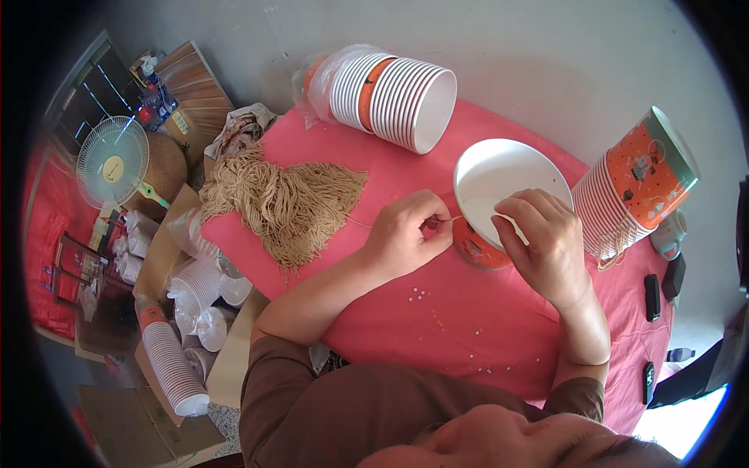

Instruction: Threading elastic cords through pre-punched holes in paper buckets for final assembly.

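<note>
A white-lined paper bucket (499, 168) with an orange printed outside stands before me, its open mouth tilted toward me. By its left rim, my left hand (413, 230) is closed in a pinch on a thin tan cord (458, 219). The cord reaches the bucket's side, and a length trails left of the hand. Over the near right rim is my right hand (546, 246), fingers curled and thumb close to the index finger. Whatever lies between those fingertips is too small to make out. A large bundle of tan cords (285, 199) lies to the left.
Nested buckets (417, 101), partly in clear plastic, lie at the back. Another stack (636, 175), with cord loops hanging from it, leans at right. Small white discs (417, 294) dot the red tablecloth (390, 320). A carton (226, 351) of cups stands at lower left; a fan (113, 160) is behind.
</note>
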Demonstrator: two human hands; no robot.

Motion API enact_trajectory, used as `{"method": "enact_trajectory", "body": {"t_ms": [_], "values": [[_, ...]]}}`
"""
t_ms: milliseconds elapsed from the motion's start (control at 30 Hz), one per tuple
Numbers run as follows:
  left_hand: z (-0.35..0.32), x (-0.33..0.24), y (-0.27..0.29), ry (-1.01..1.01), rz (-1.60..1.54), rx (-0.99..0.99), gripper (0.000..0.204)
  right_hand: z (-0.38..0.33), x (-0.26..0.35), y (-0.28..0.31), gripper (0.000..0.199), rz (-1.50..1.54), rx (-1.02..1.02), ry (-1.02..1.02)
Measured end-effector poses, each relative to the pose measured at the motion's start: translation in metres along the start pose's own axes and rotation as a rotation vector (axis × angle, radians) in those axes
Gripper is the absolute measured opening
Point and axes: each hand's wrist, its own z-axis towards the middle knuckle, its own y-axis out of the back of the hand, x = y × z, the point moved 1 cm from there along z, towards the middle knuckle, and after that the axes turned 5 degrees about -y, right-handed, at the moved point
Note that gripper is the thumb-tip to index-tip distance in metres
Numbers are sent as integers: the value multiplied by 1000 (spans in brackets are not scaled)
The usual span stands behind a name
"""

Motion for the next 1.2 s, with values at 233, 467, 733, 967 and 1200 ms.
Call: {"method": "enact_trajectory", "body": {"t_ms": [233,467,733,967,1200], "values": [[4,-7,-2,-89,72,-34,16,3,-2,-3,13,64,100,-104],[2,-4,-7,-55,35,-44,14,17,-7,-16,11,48,382,-137],[-3,1,5,9,46,-3,20,10,-15,-4,9,47,155,-205],[4,3,31,117,75,146,13,11,-43,35,8,624,-253,-350],[9,0,41,230,-46,216,13,-4,-48,86,26,1037,-536,-117]]}}
